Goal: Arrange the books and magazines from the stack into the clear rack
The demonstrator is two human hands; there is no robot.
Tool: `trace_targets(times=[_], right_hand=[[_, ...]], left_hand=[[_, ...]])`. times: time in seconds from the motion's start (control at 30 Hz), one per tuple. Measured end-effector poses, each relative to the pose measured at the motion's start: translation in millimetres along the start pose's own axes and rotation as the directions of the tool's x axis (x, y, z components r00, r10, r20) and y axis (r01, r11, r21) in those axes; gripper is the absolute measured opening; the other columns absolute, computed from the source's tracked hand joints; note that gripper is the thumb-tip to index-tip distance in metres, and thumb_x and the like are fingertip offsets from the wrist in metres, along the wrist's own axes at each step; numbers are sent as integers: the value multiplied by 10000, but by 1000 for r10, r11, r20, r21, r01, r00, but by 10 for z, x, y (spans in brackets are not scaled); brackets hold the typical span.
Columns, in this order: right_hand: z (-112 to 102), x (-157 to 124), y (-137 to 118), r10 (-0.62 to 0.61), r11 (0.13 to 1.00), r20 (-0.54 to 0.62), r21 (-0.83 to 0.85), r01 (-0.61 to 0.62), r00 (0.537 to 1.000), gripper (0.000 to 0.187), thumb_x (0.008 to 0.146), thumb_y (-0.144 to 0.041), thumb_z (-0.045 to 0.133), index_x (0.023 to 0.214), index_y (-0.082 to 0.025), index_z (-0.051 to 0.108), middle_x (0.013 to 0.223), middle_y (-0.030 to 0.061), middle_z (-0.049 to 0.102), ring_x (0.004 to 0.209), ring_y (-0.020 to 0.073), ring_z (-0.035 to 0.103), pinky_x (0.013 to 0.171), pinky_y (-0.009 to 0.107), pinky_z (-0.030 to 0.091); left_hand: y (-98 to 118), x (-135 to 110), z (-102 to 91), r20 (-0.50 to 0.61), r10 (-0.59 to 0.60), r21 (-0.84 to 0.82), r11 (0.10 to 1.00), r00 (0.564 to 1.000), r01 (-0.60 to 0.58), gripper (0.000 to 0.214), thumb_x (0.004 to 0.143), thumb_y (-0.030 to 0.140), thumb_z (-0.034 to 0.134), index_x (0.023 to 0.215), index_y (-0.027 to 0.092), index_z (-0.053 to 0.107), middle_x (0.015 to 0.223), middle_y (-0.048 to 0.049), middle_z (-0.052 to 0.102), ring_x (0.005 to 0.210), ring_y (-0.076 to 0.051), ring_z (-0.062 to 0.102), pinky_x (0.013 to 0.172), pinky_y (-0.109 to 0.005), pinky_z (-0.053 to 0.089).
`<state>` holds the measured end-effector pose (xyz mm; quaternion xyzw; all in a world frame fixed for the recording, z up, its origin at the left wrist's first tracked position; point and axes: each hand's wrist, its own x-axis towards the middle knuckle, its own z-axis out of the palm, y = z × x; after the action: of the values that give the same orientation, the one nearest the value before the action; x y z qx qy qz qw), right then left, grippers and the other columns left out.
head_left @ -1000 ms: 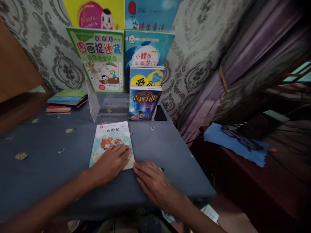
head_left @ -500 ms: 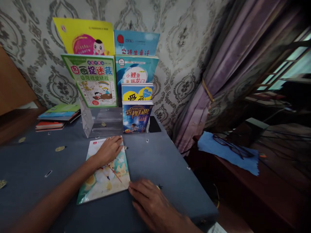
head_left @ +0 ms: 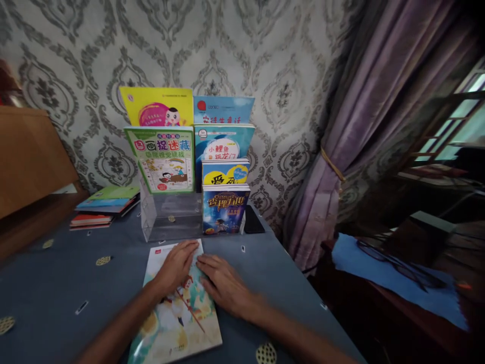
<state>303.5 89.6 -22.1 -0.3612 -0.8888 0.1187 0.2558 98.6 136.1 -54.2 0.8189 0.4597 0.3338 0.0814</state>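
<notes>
A thin picture book point(head_left: 193, 338) with a white, green and sandy cover lies flat on the blue-grey tablecloth point(head_left: 121, 293). My left hand point(head_left: 178, 265) rests on its upper part, fingers stretched toward the top edge. At the upper right edge of the book, my right hand point(head_left: 223, 283) lies with its fingers out and fingertips touching the border. Behind both hands stands a clear tiered book stand point(head_left: 176, 205). It holds a green picture-puzzle book point(head_left: 170, 174), a yellow book point(head_left: 132, 103), a dark blue book point(head_left: 225, 210) and several others.
Left of the stand is a pile of books point(head_left: 109, 199), with a wooden panel point(head_left: 34, 146) beyond. A flat black object point(head_left: 253, 221) lies by the stand's right side. Past the table's right edge, glasses point(head_left: 397, 265) lie on a blue cloth point(head_left: 443, 306). A purple curtain point(head_left: 322, 202) hangs behind.
My right hand has moved up along the book's right edge, from its lower corner to near the top. The left hand stays on the book. The view has tilted up.
</notes>
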Motion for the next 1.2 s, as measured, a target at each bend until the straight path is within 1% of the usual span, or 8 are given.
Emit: trace_targets(times=[0.13,0.23,0.43,0.67,0.83,0.93,1.07,1.2], right_hand=[[165,354,187,56,998,-41,-16,-56,998,433,943,-221,518,1355,-116,596,1389,170,616,1316,270,557,1128,456,449],[285,485,251,134,990,-61,-37,-137,989,463,948,-211,484,1377,-60,575,1426,210,576,1359,302,523,1154,492,417],[320,466,246,155,985,-51,-69,-158,987,475,955,-231,468,1399,-99,574,1469,171,546,1387,268,499,1178,436,398],[263,425,106,276,943,-25,-186,-276,961,475,963,-206,427,1404,-96,567,1483,181,529,1349,313,534,1153,479,411],[308,391,104,302,940,-28,-155,-303,953,483,958,-200,430,1406,-74,562,1478,194,529,1359,304,526,1153,442,418],[338,378,143,301,946,-23,-119,-302,953,492,965,-208,406,1413,-61,548,1503,200,496,1379,299,505,1158,440,411],[383,360,210,275,957,-20,-84,-276,961,492,976,-228,390,1424,-92,541,1522,172,484,1388,278,497,1160,410,417],[446,330,297,212,976,-60,-36,-214,976,487,977,-244,392,1415,-102,549,1517,176,489,1387,279,499,1159,432,425]], left_hand=[[-6,18,-7,-16,-29,-66,997,999,28,406,945,195,404,1265,213,654,1277,-93,684,1201,-215,629,1079,-422,489],[-9,13,-71,12,-30,57,998,999,29,405,940,184,417,1273,205,646,1299,-104,667,1222,-228,612,1090,-439,475],[20,-120,-453,10,-309,534,806,951,256,396,972,209,414,1301,122,617,1363,-181,609,1249,-318,574,1020,-496,477],[89,-232,-725,26,-474,592,717,880,368,408,988,212,348,1278,131,623,1207,-172,684,1137,-299,627,962,-445,477],[-155,-207,-731,-44,-502,241,834,864,497,390,916,236,414,1218,145,643,1149,-134,714,1099,-274,646,991,-416,459],[-314,-183,-806,-26,-582,-93,811,813,578,308,841,289,499,1043,153,686,943,-87,735,931,-257,671,891,-378,495],[-350,-182,-842,91,-734,-565,519,673,642,322,744,341,656,1006,154,662,944,-65,705,880,-228,670,705,-293,507],[-219,-181,-702,219,-794,-832,151,567,533,448,717,371,778,1082,191,590,816,-8,682,689,-165,668,616,-258,499]])
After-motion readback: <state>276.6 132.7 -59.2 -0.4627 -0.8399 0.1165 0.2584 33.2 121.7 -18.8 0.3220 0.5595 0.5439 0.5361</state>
